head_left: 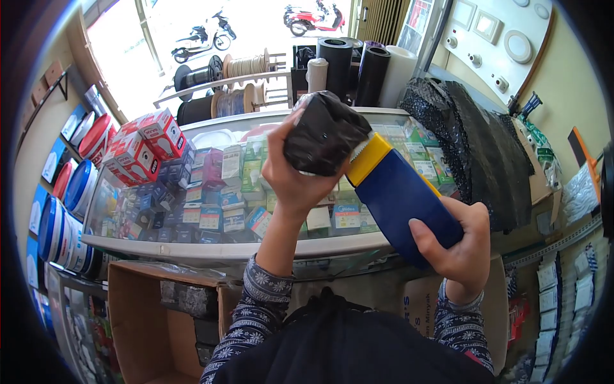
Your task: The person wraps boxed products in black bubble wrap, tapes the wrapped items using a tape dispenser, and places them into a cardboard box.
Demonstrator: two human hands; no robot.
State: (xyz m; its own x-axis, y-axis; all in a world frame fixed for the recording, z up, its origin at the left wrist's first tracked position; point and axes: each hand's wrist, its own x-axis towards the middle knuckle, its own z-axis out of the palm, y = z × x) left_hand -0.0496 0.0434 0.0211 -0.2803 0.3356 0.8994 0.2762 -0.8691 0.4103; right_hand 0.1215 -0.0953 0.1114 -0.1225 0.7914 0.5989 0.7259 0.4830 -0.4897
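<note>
Black crinkled plastic bundle (pixel 325 134); smooth, elongated, blue-yellow tape dispenser (pixel 404 201)

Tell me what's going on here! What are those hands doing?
Somebody's left hand is holding up a bundle in shiny black wrapping. The right hand grips a blue-and-yellow tool, which looks like a tape dispenser. Its yellow end is right by the bundle, though I can't tell if they touch. Both things are held up above a glass counter with lots of small boxes showing through it.
</note>
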